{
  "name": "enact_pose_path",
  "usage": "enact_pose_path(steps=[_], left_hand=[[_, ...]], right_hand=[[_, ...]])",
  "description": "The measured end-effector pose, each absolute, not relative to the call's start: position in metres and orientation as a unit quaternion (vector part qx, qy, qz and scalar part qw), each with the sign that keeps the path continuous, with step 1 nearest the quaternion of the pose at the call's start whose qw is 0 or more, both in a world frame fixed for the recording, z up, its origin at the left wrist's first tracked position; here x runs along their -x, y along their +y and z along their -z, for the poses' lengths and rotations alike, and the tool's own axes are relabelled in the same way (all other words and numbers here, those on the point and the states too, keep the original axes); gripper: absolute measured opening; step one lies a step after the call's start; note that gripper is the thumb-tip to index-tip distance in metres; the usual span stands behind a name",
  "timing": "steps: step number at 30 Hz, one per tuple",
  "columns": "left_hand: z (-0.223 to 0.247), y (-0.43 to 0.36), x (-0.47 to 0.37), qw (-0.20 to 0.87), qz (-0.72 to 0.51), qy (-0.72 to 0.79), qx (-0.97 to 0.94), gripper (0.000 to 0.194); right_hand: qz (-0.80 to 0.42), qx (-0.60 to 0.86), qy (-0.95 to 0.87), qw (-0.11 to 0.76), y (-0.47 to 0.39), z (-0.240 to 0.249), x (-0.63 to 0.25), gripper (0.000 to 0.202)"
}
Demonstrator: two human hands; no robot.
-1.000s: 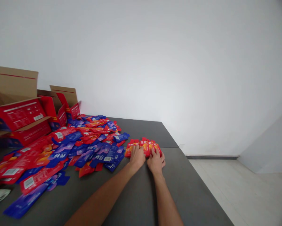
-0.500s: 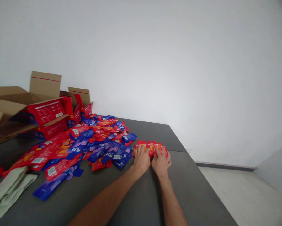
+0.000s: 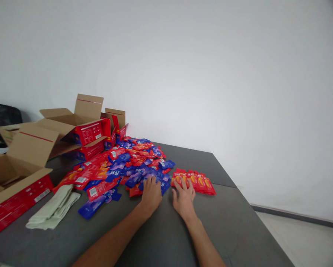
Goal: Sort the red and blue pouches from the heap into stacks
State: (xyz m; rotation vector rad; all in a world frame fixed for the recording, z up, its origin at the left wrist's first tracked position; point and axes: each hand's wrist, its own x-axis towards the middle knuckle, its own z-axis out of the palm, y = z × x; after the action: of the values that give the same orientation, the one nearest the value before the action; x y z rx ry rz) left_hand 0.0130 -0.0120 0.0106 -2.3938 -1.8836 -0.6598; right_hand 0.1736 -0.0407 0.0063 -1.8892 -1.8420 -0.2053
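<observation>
My left hand (image 3: 152, 193) is at the near right edge of a mixed pile of sachets, over the blue sachets (image 3: 135, 178). Its fingers are bent together and the tips are hidden, so what they grip cannot be made out. My right hand (image 3: 184, 198) lies with spread fingers on the left end of a row of red sachets (image 3: 202, 183) with orange printing. These sachets overlap side by side, printed fronts up. Red sachets (image 3: 99, 190) with barcodes showing are mixed into the pile.
Open cardboard boxes with red printed sides, a near one (image 3: 22, 198) and a farther one (image 3: 90, 133), stand left of the pile. A folded pale green cloth (image 3: 53, 209) lies on the dark table (image 3: 122, 237). Behind rises a white wall (image 3: 183, 74); a black chair (image 3: 3, 116) is far left.
My left hand has left the row of red sachets and moved left to the pile. My right hand has shifted to the row's left end with fingers spread. The view has turned left.
</observation>
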Motion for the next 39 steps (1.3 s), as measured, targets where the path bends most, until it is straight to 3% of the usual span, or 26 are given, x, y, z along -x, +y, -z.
enact_pose_path(steps=[14, 21, 25, 30, 35, 39], left_hand=[[-0.012, -0.031, 0.054, 0.002, 0.183, -0.696, 0.694, 0.036], [-0.019, -0.022, 0.063, 0.057, 0.256, -0.642, 0.721, 0.017], [-0.03, -0.013, 0.076, 0.114, 0.306, -0.617, 0.716, 0.024], [-0.038, 0.0, 0.086, 0.113, 0.419, -0.613, 0.661, 0.029], [-0.046, 0.002, 0.07, 0.002, 0.534, -0.576, 0.619, 0.035], [-0.04, 0.009, 0.049, -0.221, 0.593, -0.551, 0.545, 0.035]], right_hand=[[0.049, 0.59, -0.754, 0.284, -0.052, -0.002, -0.126, 0.037], [0.045, 0.584, -0.753, 0.298, -0.054, -0.006, -0.127, 0.036], [0.038, 0.576, -0.757, 0.307, -0.053, -0.005, -0.128, 0.035], [0.031, 0.565, -0.757, 0.327, -0.05, -0.002, -0.131, 0.035], [0.008, 0.558, -0.748, 0.36, -0.044, 0.001, -0.132, 0.034], [-0.018, 0.545, -0.731, 0.409, -0.039, 0.0, -0.135, 0.032]])
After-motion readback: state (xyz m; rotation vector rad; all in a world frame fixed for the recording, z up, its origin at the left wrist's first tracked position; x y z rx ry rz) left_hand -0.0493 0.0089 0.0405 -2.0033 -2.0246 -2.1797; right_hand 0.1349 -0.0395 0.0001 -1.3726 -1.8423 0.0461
